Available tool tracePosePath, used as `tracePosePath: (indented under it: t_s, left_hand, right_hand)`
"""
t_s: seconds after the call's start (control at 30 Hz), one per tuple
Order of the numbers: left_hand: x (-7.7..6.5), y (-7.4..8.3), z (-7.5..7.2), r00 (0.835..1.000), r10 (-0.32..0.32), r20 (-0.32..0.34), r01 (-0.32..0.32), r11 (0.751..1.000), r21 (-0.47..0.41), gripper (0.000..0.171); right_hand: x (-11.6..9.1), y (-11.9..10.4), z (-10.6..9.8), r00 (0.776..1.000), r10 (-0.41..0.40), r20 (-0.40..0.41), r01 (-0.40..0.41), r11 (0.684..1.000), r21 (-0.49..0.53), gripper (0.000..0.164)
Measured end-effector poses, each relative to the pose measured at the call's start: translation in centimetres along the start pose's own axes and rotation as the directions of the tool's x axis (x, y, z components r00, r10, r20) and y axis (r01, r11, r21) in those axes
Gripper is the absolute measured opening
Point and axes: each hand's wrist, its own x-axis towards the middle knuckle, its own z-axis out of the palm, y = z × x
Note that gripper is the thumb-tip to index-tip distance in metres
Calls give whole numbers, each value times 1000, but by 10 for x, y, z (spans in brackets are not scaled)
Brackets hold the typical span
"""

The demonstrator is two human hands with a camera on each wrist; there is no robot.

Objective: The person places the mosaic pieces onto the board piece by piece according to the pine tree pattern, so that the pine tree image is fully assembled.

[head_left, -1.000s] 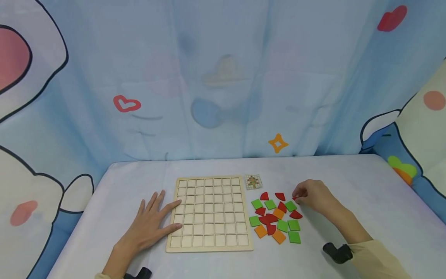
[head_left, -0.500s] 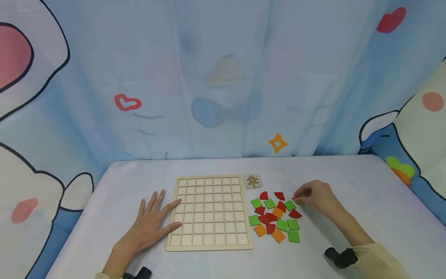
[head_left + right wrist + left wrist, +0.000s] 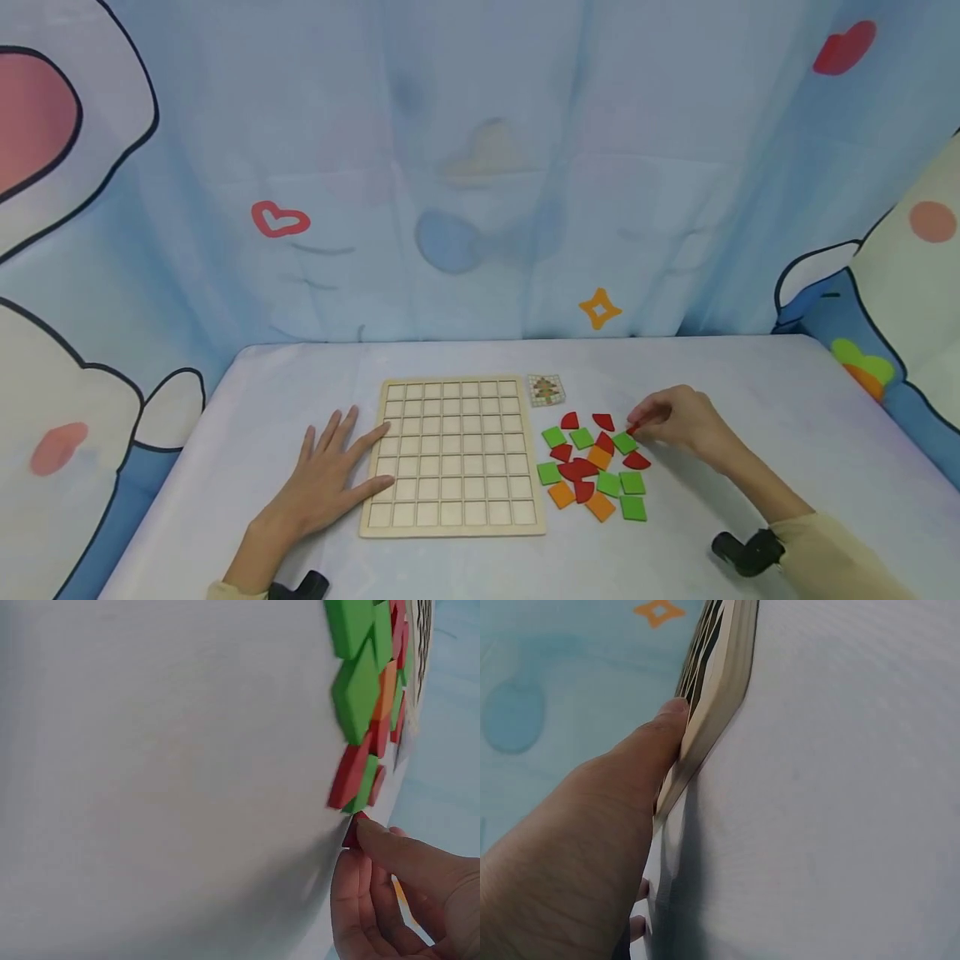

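Note:
A wooden grid board (image 3: 453,457) lies flat on the table, its squares bare. My left hand (image 3: 326,479) rests flat beside it with fingers spread, the fingertips lying on the board's left edge (image 3: 712,712). Right of the board is a heap of green, red and orange tiles (image 3: 595,467). My right hand (image 3: 670,420) is at the heap's far right corner and pinches a small red tile (image 3: 633,429) between thumb and finger; the same red tile (image 3: 352,831) shows at the fingertips in the right wrist view.
A small picture card (image 3: 545,389) with a tree pattern lies just beyond the board's far right corner. The white table (image 3: 750,392) is backed by a blue printed curtain (image 3: 480,167) that also hangs along both sides.
My right hand has shifted slightly at the heap's corner while keeping the red tile pinched. The left hand and the board have stayed where they were.

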Motion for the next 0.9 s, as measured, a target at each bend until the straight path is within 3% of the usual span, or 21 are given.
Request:
tracePosePath:
  t_s: [0.23, 0.4, 0.53, 0.67, 0.9]
  left_hand:
    - [2, -3, -2, 1000, -8, -1, 8, 1000, 15, 74]
    - [2, -3, -4, 1000, -16, 1, 16, 1000, 17, 75]
    - [1, -3, -4, 1000, -17, -1, 17, 1000, 15, 76]
    - [0, -2, -4, 1000, -11, 0, 11, 1000, -15, 75]
    - [1, -3, 0, 1000, -3, 24, 3, 1000, -10, 74]
  right_hand:
    - [17, -39, 1, 992, -120, 39, 122, 991, -45, 8]
    - [30, -71, 11, 974, -220, 43, 222, 974, -41, 7]
    - [44, -91, 25, 939, -341, 51, 342, 940, -18, 10]
    - [58, -105, 40, 881, -466, 77, 463, 885, 50, 11]
    - [78, -130, 61, 833, -538, 130, 525, 842, 126, 11]
